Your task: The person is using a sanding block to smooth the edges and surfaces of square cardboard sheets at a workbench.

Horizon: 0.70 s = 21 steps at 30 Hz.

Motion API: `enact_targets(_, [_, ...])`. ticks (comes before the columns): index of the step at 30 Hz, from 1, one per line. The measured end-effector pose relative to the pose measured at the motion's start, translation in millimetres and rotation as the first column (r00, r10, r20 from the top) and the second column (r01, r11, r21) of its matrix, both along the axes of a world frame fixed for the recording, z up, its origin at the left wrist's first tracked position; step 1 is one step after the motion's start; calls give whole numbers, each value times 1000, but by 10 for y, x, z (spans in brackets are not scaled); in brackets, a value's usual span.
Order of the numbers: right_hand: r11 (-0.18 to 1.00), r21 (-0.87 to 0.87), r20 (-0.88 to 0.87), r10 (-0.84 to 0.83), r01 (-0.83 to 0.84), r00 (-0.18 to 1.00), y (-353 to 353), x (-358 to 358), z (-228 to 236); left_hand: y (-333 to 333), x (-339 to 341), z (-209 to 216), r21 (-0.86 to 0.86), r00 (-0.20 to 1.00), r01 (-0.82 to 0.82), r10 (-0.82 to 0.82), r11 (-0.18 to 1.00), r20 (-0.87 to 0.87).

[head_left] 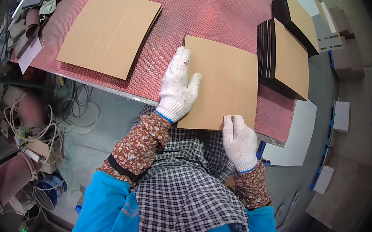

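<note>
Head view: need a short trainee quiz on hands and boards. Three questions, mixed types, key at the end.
1. Multiple choice: the left hand lies along which edge of the middle tan board?
A) far
B) left
C) right

2. True or false: the right hand wears a white knit glove with a blue cuff edge.

3. Fill in: the nearest dark-edged board stack on the red textured tabletop sits to the ____ of the middle tan board.

Key: 1 B; 2 true; 3 right.
</note>
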State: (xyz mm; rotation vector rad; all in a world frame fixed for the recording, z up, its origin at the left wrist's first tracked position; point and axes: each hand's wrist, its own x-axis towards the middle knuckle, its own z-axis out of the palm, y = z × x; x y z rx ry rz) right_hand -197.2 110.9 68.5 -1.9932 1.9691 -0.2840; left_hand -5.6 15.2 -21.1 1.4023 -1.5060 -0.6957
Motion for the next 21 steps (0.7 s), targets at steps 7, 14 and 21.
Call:
enact_targets(7, [980,-71,-158,175,-188,972,-559,-74,-180,8,0,-2,-27,999,-5,6,1000,37])
enact_targets(14, [989,-110,-175,74,-94,982,-1519,75,-149,27,-13,13,-20,999,-9,10,1000,44])
enact_targets(21, [995,-101,-48,8,-13,999,-1392,18,-234,-1,-17,-17,-24,1000,-16,16,1000,1])
